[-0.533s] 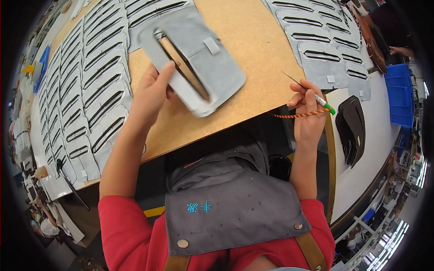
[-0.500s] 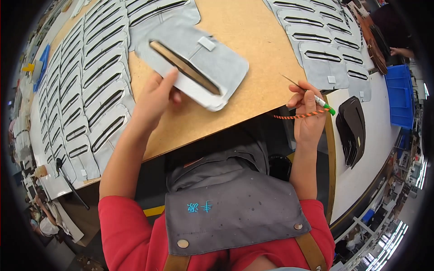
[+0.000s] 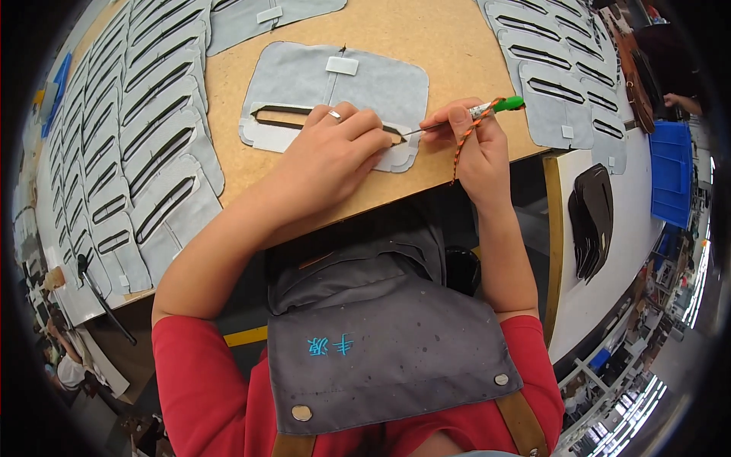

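Observation:
A grey panel with a long slot edged in black lies flat on the work table. It has a white patch near its far edge and a white strip around the slot. My left hand rests over the slot's middle and right part, fingers bent, pressing the panel down; its fingertips are partly hidden. In my right hand is a thin awl with a white and green handle. Its metal point meets the slot's right end. An orange and black cord hangs from the handle.
Rows of similar slotted grey panels overlap at the left, with more panels at the right. Dark leather pieces lie stacked on a white surface beside a blue bin. The wooden table's near edge runs before my apron.
The panel has gone from being held up in my left hand to lying on the table, my left hand on top. My right hand has moved left, bringing the awl point to the slot.

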{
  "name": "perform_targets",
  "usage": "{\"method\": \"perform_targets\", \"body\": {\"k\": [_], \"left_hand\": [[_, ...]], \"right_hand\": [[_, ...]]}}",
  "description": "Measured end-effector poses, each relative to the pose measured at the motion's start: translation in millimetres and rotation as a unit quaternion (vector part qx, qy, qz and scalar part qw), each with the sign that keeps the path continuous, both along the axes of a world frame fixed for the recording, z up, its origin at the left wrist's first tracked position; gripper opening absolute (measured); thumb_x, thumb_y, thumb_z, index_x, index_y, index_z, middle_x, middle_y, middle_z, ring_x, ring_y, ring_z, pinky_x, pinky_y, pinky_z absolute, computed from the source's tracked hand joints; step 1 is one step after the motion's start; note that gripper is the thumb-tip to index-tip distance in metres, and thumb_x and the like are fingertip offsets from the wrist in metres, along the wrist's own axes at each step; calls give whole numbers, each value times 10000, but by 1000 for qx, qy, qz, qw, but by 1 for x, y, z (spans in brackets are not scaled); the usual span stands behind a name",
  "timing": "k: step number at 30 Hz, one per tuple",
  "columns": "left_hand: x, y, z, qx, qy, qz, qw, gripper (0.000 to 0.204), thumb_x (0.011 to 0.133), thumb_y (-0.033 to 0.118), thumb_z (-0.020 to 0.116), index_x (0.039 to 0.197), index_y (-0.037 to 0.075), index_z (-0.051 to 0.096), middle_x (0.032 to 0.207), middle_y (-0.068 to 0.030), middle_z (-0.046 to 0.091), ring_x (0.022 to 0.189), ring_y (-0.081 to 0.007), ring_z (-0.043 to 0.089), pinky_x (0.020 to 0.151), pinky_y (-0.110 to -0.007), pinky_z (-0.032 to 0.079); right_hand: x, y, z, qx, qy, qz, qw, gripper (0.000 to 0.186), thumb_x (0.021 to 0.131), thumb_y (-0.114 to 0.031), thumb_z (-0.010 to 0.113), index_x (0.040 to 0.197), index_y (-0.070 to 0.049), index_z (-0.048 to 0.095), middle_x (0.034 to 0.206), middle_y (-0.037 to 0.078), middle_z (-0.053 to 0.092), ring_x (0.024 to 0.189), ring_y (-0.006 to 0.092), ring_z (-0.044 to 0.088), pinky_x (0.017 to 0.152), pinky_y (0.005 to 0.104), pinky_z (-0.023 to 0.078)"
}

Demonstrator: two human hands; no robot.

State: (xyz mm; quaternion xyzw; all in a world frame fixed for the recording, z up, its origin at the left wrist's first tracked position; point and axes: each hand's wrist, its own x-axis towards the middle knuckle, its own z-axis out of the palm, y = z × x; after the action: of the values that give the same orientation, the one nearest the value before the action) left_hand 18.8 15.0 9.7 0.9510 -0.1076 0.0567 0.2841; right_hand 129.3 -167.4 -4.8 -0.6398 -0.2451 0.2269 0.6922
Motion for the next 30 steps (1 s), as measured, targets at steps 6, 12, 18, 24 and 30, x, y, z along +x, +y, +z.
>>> {"method": "perform_targets", "body": {"k": [6, 12, 18, 24, 30], "left_hand": [[-1, 3, -1, 0, -17, -28, 999, 118, 798, 67, 617, 913, 77, 596, 989, -28, 570, 974, -218, 526, 853, -349, 364], [1, 4, -4, -14, -56, -53, 997, 86, 802, 76, 610, 884, 92, 591, 1063, 21, 606, 1041, -199, 538, 900, -373, 355], [1, 2, -2, -8, -33, -48, 998, 117, 782, 63, 623, 889, 96, 592, 1106, 36, 623, 1085, -207, 537, 953, -401, 340], [0, 0, -4, -9, -32, -34, 999, 97, 787, 69, 617, 875, 94, 586, 1097, 34, 625, 1087, -207, 534, 955, -396, 337], [-1, -7, 0, -39, -12, -3, 999, 81, 786, 47, 600, 852, 87, 575, 1079, 13, 628, 1099, -221, 529, 961, -391, 329]], "right_hand": [[1, 1, 0, -53, -9, 26, 998, 208, 970, -184, 484, 909, 3, 551, 811, 58, 624, 656, 76, 557, 629, 215, 463], [3, 5, 3, -55, 9, 48, 997, 194, 966, -168, 491, 890, -1, 552, 776, 40, 614, 604, 52, 509, 589, 205, 436], [10, 1, 6, -77, 29, 91, 992, 203, 962, -169, 496, 855, -8, 556, 759, 30, 611, 572, 43, 486, 528, 203, 405], [-9, -24, -4, -51, -366, 127, 920, 117, 814, -101, 681, 850, -40, 588, 903, 101, 663, 567, 164, 596, 505, 242, 459], [-30, -44, -33, -81, -517, 68, 850, 239, 724, -114, 739, 920, -69, 611, 1055, 81, 664, 534, 146, 583, 453, 226, 437]]}}
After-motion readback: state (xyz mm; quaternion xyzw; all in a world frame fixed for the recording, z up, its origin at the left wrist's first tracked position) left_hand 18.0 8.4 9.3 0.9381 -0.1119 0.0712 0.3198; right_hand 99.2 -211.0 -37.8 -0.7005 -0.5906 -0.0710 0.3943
